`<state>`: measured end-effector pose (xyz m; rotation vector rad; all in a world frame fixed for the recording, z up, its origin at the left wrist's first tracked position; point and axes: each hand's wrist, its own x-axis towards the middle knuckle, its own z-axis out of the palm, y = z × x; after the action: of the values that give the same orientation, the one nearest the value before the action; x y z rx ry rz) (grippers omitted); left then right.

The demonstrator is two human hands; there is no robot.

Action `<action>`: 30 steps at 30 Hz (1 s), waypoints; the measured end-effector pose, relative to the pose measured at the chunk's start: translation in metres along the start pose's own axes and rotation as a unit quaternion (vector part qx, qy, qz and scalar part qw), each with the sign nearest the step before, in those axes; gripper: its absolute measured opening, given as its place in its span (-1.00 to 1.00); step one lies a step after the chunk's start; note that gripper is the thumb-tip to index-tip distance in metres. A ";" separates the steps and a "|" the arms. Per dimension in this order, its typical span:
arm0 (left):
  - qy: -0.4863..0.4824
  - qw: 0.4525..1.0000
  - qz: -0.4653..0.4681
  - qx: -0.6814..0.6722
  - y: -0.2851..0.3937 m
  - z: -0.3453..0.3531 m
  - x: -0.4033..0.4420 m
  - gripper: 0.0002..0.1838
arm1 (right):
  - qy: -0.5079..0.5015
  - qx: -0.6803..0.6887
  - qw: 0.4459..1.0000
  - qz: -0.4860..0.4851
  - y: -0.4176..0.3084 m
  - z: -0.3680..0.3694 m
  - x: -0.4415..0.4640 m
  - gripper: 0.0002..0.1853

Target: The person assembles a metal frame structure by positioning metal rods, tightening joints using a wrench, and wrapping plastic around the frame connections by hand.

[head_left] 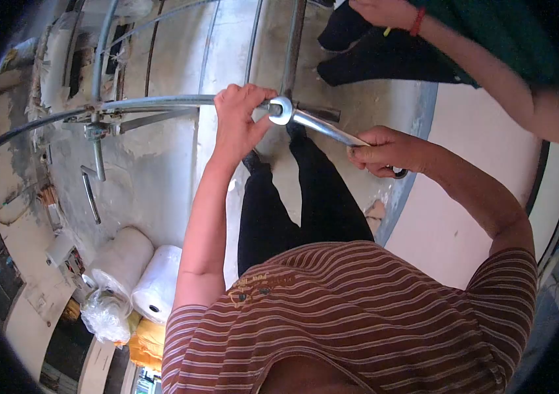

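Note:
My left hand (237, 121) is closed round the end of a long grey metal pipe (161, 100), with its thumb beside the ring end of a wrench. The shiny silver wrench (325, 127) slants down to the right from there. Its ring sits at a dark bolt-like tip (273, 109) at the pipe's end; whether it fully encircles that tip is hard to tell. My right hand (388, 151) is wrapped round the wrench's handle, and the handle's far end sticks out below the fingers.
Upright metal rods (253, 46) and a clamp joint (95, 130) belong to the frame on the left. A bent crank-like rod (90, 194) hangs lower. White plastic rolls (122, 259) stand at lower left. Another person's arm (476, 59) reaches in at upper right, beside a pale pink surface (470, 177).

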<state>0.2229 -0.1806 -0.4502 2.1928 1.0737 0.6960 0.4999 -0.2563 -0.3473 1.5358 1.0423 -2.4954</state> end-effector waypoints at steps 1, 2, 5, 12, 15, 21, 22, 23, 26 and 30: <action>0.001 1.000 -0.001 -0.003 0.001 0.002 -0.004 -0.71 | 0.008 0.024 1.000 -0.012 0.003 0.007 -0.002 -0.74; 0.006 1.000 0.002 -0.003 0.000 0.004 -0.004 -0.71 | 0.017 0.031 0.999 -0.021 0.007 0.012 -0.002 -0.73; 0.014 1.000 0.008 -0.002 -0.001 0.004 -0.003 -0.71 | 0.048 0.051 0.997 -0.039 0.015 0.031 0.000 -0.71; 0.013 1.000 0.005 -0.008 -0.004 0.002 -0.001 -0.70 | 0.079 0.143 0.984 -0.078 0.028 0.060 0.012 -0.70; 0.044 0.999 0.024 -0.021 -0.007 0.010 -0.011 -0.62 | 0.094 0.091 0.987 -0.095 0.042 0.062 0.013 -0.68; 0.019 0.999 -0.034 0.009 0.019 -0.043 -0.072 -0.35 | 0.130 0.040 0.983 -0.125 0.059 0.048 0.029 -0.71; 0.014 0.998 -0.069 0.002 0.012 -0.048 -0.090 -0.40 | 0.129 0.028 0.981 -0.142 0.062 0.048 0.032 -0.70; 0.032 0.994 -0.105 -0.006 0.005 -0.056 -0.109 -0.44 | 0.129 0.018 0.980 -0.153 0.063 0.047 0.033 -0.70; 0.113 0.967 -0.225 -0.049 -0.022 -0.063 -0.180 -0.56 | 0.125 -0.005 0.978 -0.168 0.066 0.043 0.036 -0.70; 0.215 0.897 -0.367 -0.118 -0.043 -0.062 -0.257 -0.65 | 0.122 -0.023 0.979 -0.161 0.075 0.037 0.047 -0.66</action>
<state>0.0215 -0.3537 -0.4873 1.2823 1.7895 0.8995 0.4740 -0.3209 -0.4136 1.8252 1.4839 -2.4953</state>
